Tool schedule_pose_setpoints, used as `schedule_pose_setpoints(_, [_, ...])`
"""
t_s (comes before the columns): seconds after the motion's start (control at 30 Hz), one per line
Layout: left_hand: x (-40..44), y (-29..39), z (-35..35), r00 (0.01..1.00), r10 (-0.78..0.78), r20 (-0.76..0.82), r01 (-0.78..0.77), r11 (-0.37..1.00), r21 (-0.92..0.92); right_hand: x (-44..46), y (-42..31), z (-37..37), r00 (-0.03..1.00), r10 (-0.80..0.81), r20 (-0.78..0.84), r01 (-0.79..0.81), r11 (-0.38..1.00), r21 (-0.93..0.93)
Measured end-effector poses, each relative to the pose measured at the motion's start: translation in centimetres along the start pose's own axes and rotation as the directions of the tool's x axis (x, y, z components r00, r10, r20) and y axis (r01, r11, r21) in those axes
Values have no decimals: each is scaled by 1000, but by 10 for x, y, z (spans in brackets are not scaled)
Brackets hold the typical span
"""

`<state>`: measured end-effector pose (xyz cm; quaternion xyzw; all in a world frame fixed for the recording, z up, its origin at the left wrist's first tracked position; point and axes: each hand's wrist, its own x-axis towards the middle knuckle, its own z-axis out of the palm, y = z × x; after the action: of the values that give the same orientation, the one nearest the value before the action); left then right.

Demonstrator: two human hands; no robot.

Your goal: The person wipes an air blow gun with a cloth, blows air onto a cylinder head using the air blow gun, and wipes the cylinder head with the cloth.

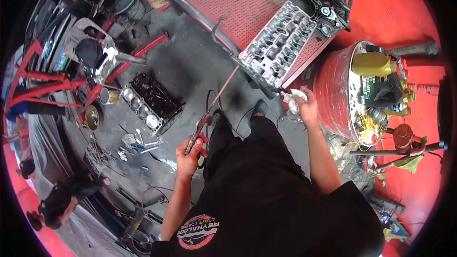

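My left hand [191,156] is wrapped round the handle of what looks like an air blow gun [204,120]. Its long, thin reddish tube slants up to the near end of a cylinder head [281,43]; whether the tip touches cannot be told. The grey metal head lies on a red perforated bench top [209,4], its cavities facing up. A crumpled white rag [291,101] is pinched in my right hand [308,107], beside the bench's near corner. A dark hose [209,96] loops close to the blow gun.
An engine block [148,102] with open cylinders sits on the floor at left. To the right stands a red drum [335,90] bearing oil jugs [373,64] and yellow wire. Loose tools [138,145] lie on the floor. A person in black [66,200] is at lower left.
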<state>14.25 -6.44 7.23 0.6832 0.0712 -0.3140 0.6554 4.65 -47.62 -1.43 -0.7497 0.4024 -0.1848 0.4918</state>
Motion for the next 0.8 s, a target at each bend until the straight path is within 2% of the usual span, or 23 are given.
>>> schedule_pose_setpoints(0.03, [-1,-10,-3,1000,-1,-7,1,1000,-17,-4,-4,3,1000,-9,10,9,1000,-12])
schedule_pose_setpoints(0.1, [-2,-29,-3,997,-74,5,74,996,41,-13,-9,6,955,93,283,-28,974,-223])
schedule_pose_setpoints(0.13, [-1,-36,3,999,-48,12,48,998,45,-17,2,11,925,176,338,-68,949,-308])
schedule_pose_setpoints(0.17, [0,-42,11,999,-42,-1,42,999,26,-23,12,16,922,162,351,-47,948,-315])
schedule_pose_setpoints(0.23, [2,-56,29,1000,2,8,-3,997,79,-51,25,24,821,274,500,22,861,-509])
schedule_pose_setpoints(0.3, [5,-65,48,1000,19,-9,-19,1000,23,-78,65,23,747,146,649,271,824,-497])
schedule_pose_setpoints(0.37, [13,-72,66,999,43,-23,-43,999,-24,-104,95,16,661,209,721,264,834,-485])
schedule_pose_setpoints(0.4, [16,-78,74,997,68,-37,-68,998,12,-112,97,12,655,204,727,277,831,-483])
schedule_pose_setpoints(0.47, [20,-79,89,993,100,-57,-94,990,102,-133,92,-6,579,348,738,239,793,-561])
schedule_pose_setpoints(0.5, [23,-82,95,994,91,-61,-84,991,101,-141,94,-17,571,355,740,237,792,-563])
schedule_pose_setpoints(0.57, [26,-86,106,937,296,-187,-236,928,287,-145,100,-39,620,440,650,108,772,-626])
schedule_pose_setpoints(0.6, [20,-86,110,932,304,-197,-227,913,340,-149,109,-53,620,438,651,104,776,-622])
schedule_pose_setpoints(0.67, [16,-78,108,932,294,-212,-206,911,357,-147,127,-79,699,324,638,194,772,-605])
schedule_pose_setpoints(0.7, [13,-75,107,938,269,-220,-175,912,372,-150,129,-91,702,318,637,190,778,-598])
schedule_pose_setpoints(0.77, [16,-71,106,934,301,-190,-223,911,346,-151,133,-108,790,327,518,134,733,-667])
schedule_pose_setpoints(0.8, [15,-70,106,925,330,-186,-243,894,376,-154,138,-115,802,311,510,134,738,-661])
